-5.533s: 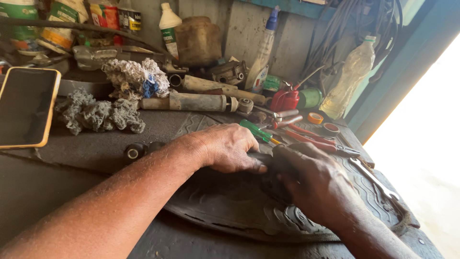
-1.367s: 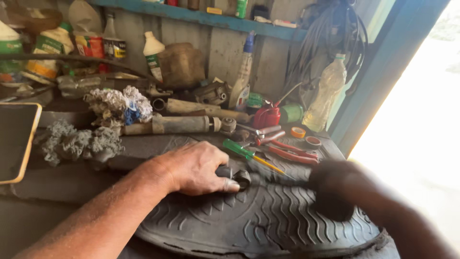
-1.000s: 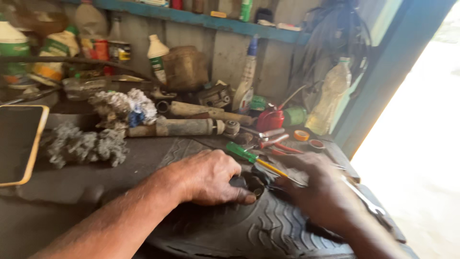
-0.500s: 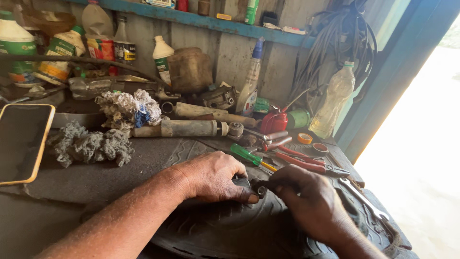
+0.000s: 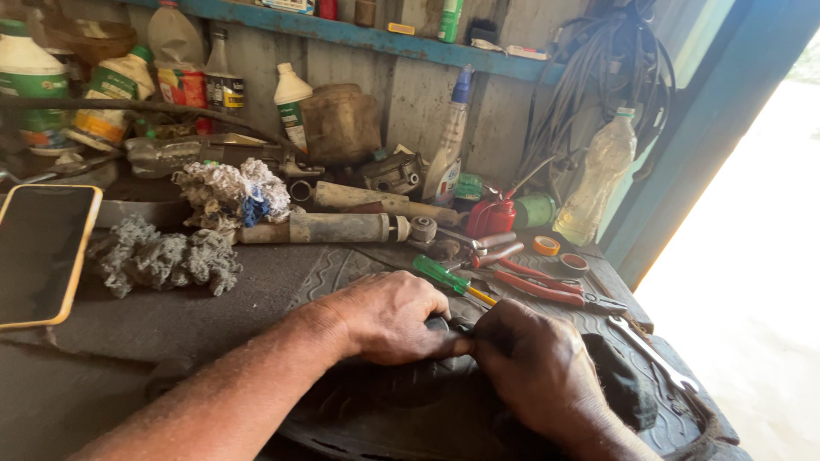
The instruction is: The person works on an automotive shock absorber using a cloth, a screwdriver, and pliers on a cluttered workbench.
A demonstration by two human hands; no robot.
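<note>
A cluttered workshop bench [image 5: 196, 316] with a dark top stands against a weathered grey plank wall [image 5: 401, 94]. A blue shelf [image 5: 376, 36] runs above. Bright daylight pours through a blue-framed doorway [image 5: 709, 119] at right.

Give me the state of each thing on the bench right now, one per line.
Left hand: palm down, pressing on the tyre.
Right hand: closed over the tyre, touching the left thumb.
Tyre: lying flat, tread up.
Green screwdriver: lying loose behind the hands.
Red pliers: lying flat, untouched.
Phone: screen dark, face up.
Spray bottle: upright by the wall.
</note>
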